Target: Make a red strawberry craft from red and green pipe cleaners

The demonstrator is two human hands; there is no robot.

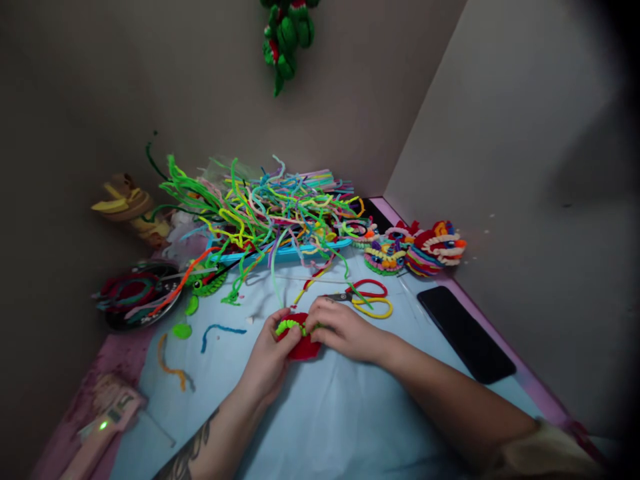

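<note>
The red piece (pixel 304 350) is held by the left hand (pixel 270 355) at left, the right hand (pixel 347 329) at upper right.

The disc (pixel 303 351) sits between the left grip (pixel 273 353) and right grip (pixel 345 330), over the counter (pixel 320 427). Scissors (pixel 346 297) lie just beyond the right grip; behind both grips, pipe cleaners (pixel 270 207) fill the tray (pixel 285 255). The phone (pixel 465 333) lies right of the right grip; left of the left grip lie the bowl (pixel 117 324) and, nearer, the glue gun (pixel 113 420).
</note>
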